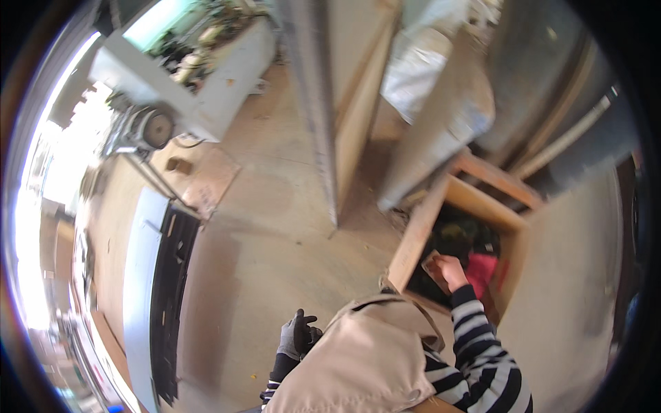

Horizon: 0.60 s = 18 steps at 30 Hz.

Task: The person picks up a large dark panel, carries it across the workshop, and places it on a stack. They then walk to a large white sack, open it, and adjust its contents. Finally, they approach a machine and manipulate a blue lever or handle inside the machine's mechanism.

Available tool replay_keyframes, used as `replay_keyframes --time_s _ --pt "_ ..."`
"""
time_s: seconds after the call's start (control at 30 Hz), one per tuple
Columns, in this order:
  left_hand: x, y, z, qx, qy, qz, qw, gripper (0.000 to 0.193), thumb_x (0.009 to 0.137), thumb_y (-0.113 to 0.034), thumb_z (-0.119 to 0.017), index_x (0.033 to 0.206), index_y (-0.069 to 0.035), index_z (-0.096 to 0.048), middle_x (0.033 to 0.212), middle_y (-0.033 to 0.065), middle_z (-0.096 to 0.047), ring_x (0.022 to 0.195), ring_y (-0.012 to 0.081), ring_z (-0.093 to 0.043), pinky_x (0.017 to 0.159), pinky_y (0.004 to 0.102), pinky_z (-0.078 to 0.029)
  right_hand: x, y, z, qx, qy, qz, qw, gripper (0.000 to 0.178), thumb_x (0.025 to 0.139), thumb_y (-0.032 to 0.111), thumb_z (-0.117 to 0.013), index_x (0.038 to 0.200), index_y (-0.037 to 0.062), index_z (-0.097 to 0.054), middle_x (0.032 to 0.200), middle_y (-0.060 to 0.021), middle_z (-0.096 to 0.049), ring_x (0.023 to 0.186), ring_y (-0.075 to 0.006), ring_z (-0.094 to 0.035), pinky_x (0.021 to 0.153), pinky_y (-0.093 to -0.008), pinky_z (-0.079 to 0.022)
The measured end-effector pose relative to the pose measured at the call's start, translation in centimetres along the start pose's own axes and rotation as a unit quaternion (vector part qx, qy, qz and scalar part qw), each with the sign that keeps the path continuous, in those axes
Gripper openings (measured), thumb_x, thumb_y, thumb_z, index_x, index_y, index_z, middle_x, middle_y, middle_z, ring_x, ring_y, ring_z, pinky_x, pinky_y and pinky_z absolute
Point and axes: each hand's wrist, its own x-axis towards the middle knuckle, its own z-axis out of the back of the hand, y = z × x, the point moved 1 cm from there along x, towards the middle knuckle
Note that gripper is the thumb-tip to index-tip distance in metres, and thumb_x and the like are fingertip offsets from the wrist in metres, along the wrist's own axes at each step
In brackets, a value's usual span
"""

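My right hand (452,272), bare below a black-and-white striped sleeve, reaches into a wooden drawer-like box (414,239). Its fingers are closed at a small flat brownish piece (432,264), whose kind is too blurred to tell. Beside that hand lies a red-pink cloth-like thing (482,270), over dark items (458,230) that I cannot make out singly. My left hand (300,334) wears a grey and black glove and hangs low by the tan apron (365,358). The thumb and forefinger of that hand stand apart, and nothing shows between them.
A tall upright panel (323,110) stands ahead, with white plastic sacks (420,76) to its right. At left are a long white-and-black board (155,296) and a machine with a round disc (157,129). A cluttered white bench (231,76) is farther back.
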Motion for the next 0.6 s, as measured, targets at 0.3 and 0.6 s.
replay_keyframes --time_s 0.3,0.6 --pt "-1.5 -5.3 -0.9 -0.165 -0.015 -0.157 0.974 0.04 0.09 -0.034 -0.054 0.102 0.005 -0.058 0.066 0.0046 -0.054 0.064 0.0176 -0.053 0.06 0.0311 -0.046 -3.1 16.1 -7.8 -0.141 0.228 0.095 0.959 0.032 0.092 0.021 -0.052 0.076 -0.004 -0.064 0.065 -0.0116 -0.064 0.056 -0.0175 -0.063 0.058 -0.0283 -0.052" --pt "-2.5 -11.3 3.6 -0.202 0.109 -0.287 0.93 0.061 0.095 -0.048 -0.029 0.124 0.003 -0.046 0.113 0.0163 -0.057 0.105 0.0266 -0.055 0.093 0.0354 -0.042 -4.5 9.3 -25.2 -0.288 0.467 -0.011 0.836 0.038 0.097 0.026 -0.04 0.116 -0.0034 -0.055 0.103 -0.012 -0.065 0.092 -0.0168 -0.061 0.084 -0.0295 -0.047"
